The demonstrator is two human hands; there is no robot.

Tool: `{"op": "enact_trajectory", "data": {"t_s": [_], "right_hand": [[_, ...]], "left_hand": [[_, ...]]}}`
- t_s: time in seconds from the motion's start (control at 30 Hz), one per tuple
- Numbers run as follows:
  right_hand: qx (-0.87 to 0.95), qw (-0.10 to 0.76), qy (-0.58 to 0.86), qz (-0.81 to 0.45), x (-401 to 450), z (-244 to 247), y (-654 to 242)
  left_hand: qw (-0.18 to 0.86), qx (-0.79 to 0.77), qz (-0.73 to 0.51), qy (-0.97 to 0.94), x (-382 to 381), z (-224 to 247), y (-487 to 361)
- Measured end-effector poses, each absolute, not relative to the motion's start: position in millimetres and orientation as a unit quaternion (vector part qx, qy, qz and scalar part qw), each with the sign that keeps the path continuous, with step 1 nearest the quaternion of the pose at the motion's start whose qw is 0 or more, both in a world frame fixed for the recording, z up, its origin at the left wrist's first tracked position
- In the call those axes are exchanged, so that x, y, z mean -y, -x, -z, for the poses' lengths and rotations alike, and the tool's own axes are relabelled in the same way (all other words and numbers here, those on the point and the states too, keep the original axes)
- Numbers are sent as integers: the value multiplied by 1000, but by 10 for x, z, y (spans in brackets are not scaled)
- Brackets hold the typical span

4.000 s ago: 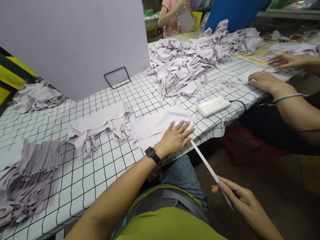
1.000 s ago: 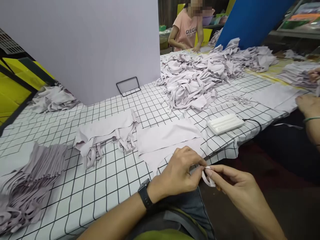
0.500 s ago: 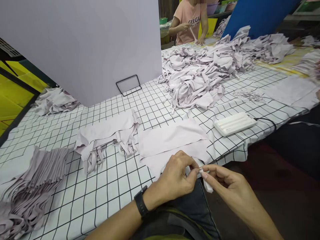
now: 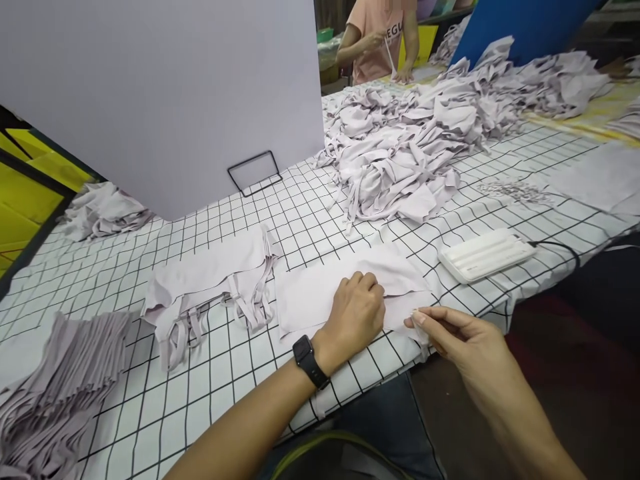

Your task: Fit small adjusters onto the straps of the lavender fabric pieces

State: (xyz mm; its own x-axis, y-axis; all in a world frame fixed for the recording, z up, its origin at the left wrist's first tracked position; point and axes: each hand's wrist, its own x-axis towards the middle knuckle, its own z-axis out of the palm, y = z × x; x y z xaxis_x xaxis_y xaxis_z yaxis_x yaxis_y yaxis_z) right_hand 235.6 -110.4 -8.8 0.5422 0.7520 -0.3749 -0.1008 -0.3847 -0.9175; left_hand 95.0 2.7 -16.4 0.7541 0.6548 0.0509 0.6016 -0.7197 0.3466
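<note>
My left hand (image 4: 356, 313), with a black watch (image 4: 310, 361) on the wrist, is closed over the pale pink fabric piece (image 4: 310, 293) lying at the table's front edge. Its fingers are curled under, so what they hold is hidden. To its right, my right hand (image 4: 450, 333) pinches a small end of pale fabric (image 4: 416, 321) between thumb and fingertips, near the right corner of the piece. A gap separates the two hands.
Folded strapped garments (image 4: 210, 273) and a pleated stack (image 4: 75, 373) lie left on the grid cloth (image 4: 240, 387). A white device (image 4: 487, 255) with a cable sits right. Behind are a large garment heap (image 4: 400, 147), an upright pale panel (image 4: 175, 87) and a person (image 4: 377, 40).
My left hand has moved up and away from my right hand, onto the fabric piece. My right hand has risen slightly, still pinching. The view has shifted a little.
</note>
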Motion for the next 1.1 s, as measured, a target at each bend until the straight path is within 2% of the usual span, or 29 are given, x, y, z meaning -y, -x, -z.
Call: {"op": "enact_trajectory", "data": {"t_s": [0.2,0.37,0.67,0.93,1.1], "right_hand": [[193,497,701,-474,882,147,-2290],[188,496,708,-466,787,136,-2271],[166,520,704,-454,756,171,-2290],[194,499,721,-441,770,178,-2291],[213,494,725,-430,742,160,-2282]], "left_hand": [[257,-339,-207,-881,-60,252,-908],[265,-293,-277,-876,-41,343,-915],[235,-292,-278,-884,0,386,-963],[222,-280,-277,-892,9,381,-966],[175,-260,-245,-917,16,387,-973]]}}
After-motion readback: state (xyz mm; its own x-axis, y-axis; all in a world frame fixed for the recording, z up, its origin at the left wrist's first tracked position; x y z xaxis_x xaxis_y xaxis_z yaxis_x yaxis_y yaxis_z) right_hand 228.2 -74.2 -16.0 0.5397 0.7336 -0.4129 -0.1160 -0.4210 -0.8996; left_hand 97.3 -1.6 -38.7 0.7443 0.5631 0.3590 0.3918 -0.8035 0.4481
